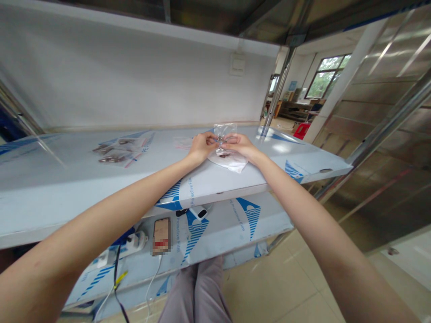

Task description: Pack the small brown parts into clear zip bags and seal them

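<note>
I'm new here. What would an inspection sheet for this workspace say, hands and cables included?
Surface: upper shelf, covered in printed protective film.
Job's things: clear bag above a white item, material unclear.
Clutter: bagged metal parts to the left; phone on the lower shelf.
Hands: left hand and right hand both pinch the clear bag.
Cables: white cable at the phone; black cord nearby.
Surroundings: pale wall behind, window at right.
</note>
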The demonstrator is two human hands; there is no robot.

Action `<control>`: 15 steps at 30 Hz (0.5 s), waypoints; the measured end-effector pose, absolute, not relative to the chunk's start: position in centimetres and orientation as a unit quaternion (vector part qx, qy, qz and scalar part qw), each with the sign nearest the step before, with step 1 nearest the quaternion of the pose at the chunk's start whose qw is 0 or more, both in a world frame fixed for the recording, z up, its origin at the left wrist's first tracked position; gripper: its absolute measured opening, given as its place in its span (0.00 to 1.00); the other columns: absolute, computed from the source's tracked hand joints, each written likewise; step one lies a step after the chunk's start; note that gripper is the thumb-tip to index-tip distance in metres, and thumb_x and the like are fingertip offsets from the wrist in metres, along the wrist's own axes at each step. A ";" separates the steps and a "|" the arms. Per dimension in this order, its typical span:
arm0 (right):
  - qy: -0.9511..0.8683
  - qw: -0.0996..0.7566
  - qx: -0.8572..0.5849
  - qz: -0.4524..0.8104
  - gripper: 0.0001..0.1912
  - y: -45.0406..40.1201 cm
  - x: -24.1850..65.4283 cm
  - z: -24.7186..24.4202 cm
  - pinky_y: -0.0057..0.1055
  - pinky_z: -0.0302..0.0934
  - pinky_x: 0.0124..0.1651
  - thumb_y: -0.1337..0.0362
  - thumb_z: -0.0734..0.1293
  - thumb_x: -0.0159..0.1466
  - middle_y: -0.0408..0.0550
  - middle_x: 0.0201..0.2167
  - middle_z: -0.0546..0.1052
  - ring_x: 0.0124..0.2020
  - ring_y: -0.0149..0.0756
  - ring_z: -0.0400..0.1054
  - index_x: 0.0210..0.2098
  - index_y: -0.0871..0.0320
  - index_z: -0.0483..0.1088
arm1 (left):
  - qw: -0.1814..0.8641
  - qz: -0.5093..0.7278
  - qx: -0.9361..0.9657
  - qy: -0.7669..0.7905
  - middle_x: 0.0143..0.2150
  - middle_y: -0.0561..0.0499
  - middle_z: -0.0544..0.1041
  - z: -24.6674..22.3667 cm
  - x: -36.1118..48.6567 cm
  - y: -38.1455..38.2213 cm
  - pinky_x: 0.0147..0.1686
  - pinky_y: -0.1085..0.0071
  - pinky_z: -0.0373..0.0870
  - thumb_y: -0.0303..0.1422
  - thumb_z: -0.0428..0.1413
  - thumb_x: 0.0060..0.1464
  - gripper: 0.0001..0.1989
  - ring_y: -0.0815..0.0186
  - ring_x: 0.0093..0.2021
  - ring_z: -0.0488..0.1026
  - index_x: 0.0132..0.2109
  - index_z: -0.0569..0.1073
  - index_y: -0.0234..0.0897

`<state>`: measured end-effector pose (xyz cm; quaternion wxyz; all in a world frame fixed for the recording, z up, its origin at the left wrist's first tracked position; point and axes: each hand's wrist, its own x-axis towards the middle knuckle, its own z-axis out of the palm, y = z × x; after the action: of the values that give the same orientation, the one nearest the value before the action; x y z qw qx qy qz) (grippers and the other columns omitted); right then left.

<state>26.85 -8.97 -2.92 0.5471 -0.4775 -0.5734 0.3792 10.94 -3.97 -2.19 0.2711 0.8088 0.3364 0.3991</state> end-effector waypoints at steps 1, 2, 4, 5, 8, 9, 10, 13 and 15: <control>-0.571 0.547 -0.476 0.385 0.14 -9.0 26.8 -2.9 0.33 0.68 0.39 0.69 0.72 0.47 0.43 0.29 0.74 0.31 0.32 0.70 0.31 0.56 0.66 | 0.271 0.401 0.809 0.333 0.33 0.47 0.78 -2.2 10.9 -3.9 0.36 0.73 0.67 0.28 0.57 0.47 0.10 0.68 0.32 0.72 0.38 0.75 0.30; -0.570 0.546 -0.475 0.388 0.15 -9.1 26.8 -2.9 0.33 0.69 0.39 0.69 0.72 0.46 0.43 0.29 0.74 0.31 0.32 0.70 0.31 0.56 0.66 | 0.270 0.405 0.810 0.329 0.33 0.47 0.78 -2.3 11.0 -3.9 0.36 0.73 0.67 0.28 0.57 0.47 0.10 0.68 0.32 0.72 0.39 0.75 0.30; -0.573 0.544 -0.472 0.390 0.16 -9.1 26.8 -2.9 0.32 0.69 0.40 0.71 0.73 0.46 0.42 0.29 0.74 0.31 0.32 0.70 0.32 0.56 0.66 | 0.267 0.412 0.813 0.314 0.34 0.47 0.78 -2.4 11.0 -3.8 0.37 0.73 0.67 0.27 0.57 0.47 0.10 0.68 0.32 0.72 0.39 0.74 0.31; -0.575 0.542 -0.470 0.393 0.16 -9.1 26.8 -2.9 0.32 0.68 0.40 0.71 0.72 0.46 0.42 0.29 0.74 0.31 0.31 0.70 0.32 0.56 0.66 | 0.266 0.416 0.814 0.306 0.34 0.47 0.78 -2.5 11.0 -3.8 0.37 0.73 0.66 0.27 0.57 0.46 0.10 0.68 0.32 0.72 0.39 0.74 0.31; -0.573 0.533 -0.472 0.406 0.18 -9.1 26.9 -3.0 0.32 0.68 0.42 0.71 0.72 0.47 0.42 0.31 0.75 0.32 0.31 0.71 0.36 0.55 0.66 | 0.264 0.427 0.814 0.294 0.33 0.48 0.78 -2.5 10.9 -4.0 0.37 0.73 0.66 0.26 0.57 0.46 0.08 0.68 0.32 0.72 0.37 0.74 0.32; -0.571 0.530 -0.475 0.409 0.18 -9.1 26.9 -3.0 0.32 0.69 0.42 0.71 0.72 0.47 0.42 0.32 0.75 0.32 0.31 0.71 0.37 0.55 0.66 | 0.264 0.429 0.812 0.293 0.33 0.48 0.78 -2.5 10.9 -4.1 0.37 0.73 0.66 0.27 0.57 0.46 0.07 0.68 0.32 0.72 0.36 0.74 0.32; -0.570 0.527 -0.479 0.409 0.19 -9.2 27.0 -3.0 0.32 0.69 0.42 0.71 0.72 0.47 0.42 0.32 0.75 0.33 0.31 0.71 0.37 0.55 0.66 | 0.265 0.430 0.811 0.295 0.33 0.48 0.78 -2.4 10.9 -4.1 0.37 0.73 0.66 0.27 0.57 0.46 0.07 0.68 0.32 0.72 0.36 0.74 0.32; -0.569 0.517 -0.488 0.413 0.18 -9.1 27.1 -3.0 0.31 0.69 0.41 0.71 0.72 0.47 0.42 0.31 0.75 0.32 0.31 0.71 0.37 0.55 0.67 | 0.268 0.428 0.812 0.294 0.33 0.47 0.78 -2.3 10.9 -4.3 0.37 0.73 0.66 0.26 0.58 0.45 0.06 0.68 0.32 0.72 0.35 0.75 0.32; -0.576 0.507 -0.489 0.415 0.16 -9.0 27.2 -3.1 0.30 0.69 0.40 0.70 0.72 0.47 0.42 0.30 0.75 0.31 0.31 0.71 0.35 0.55 0.67 | 0.270 0.427 0.813 0.289 0.32 0.47 0.78 -2.3 10.9 -4.4 0.37 0.73 0.67 0.25 0.58 0.45 0.07 0.68 0.32 0.72 0.35 0.75 0.31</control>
<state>27.15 -9.03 -3.11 0.5070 -0.4889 -0.5761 0.4148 10.90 -4.41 -2.30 0.2698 0.8134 0.2892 0.4266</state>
